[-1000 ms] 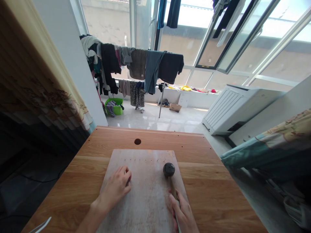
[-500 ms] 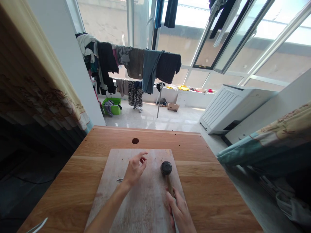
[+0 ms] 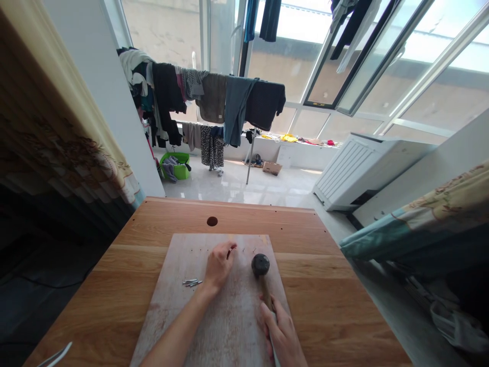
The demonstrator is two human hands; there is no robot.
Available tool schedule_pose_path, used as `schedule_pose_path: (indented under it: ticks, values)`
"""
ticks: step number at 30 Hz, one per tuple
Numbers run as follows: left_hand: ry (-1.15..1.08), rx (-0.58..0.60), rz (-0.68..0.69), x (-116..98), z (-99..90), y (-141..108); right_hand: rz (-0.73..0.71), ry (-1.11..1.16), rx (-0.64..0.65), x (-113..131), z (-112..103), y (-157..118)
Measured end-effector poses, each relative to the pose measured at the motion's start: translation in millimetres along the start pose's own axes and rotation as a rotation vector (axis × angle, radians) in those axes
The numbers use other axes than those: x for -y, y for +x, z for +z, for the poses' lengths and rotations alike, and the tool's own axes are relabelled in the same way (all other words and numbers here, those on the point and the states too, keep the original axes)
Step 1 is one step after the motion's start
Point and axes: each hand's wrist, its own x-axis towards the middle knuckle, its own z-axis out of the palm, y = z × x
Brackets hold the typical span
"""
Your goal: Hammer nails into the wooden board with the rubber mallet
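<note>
A pale, worn board (image 3: 229, 326) lies on the wooden table (image 3: 328, 306). Over its upper middle is my left hand (image 3: 219, 266), thumb and fingertips pinched together near the row of small nails; whatever is between them is too small to make out. My right hand (image 3: 280, 329) is wrapped around the handle of a mallet (image 3: 261, 265), whose black head rests at or just above the board's right side. Left of my left forearm lies a small pile of nails (image 3: 191, 282). Two small nails (image 3: 249, 250) stand near the board's far edge, beyond the mallet head.
The table has a round hole (image 3: 212, 221) near its far edge. A pale curved object (image 3: 57, 355) is at the lower left corner. Beyond stand a laundry rack with clothes (image 3: 214, 99), a green basket (image 3: 179, 168) and a white cabinet (image 3: 355, 168).
My left hand has moved slightly right and its fingers have closed together, uncovering more of the nail pile. My right hand and the mallet have barely moved.
</note>
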Motion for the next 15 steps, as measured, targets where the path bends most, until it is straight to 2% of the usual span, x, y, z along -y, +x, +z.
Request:
schedule_pose_path:
  ticks: [5, 11, 15]
  values:
    - [-0.002, 0.002, 0.015, -3, -1.0, 2, -0.028, 0.096, 0.11, 26, 4, 2]
    - [-0.031, -0.02, -0.011, -2, 1.6, 2, -0.083, 0.272, 0.229, 72, 25, 20]
    - [-0.044, -0.019, -0.013, -4, 0.3, 1, -0.067, 0.252, 0.25, 75, 38, 33]
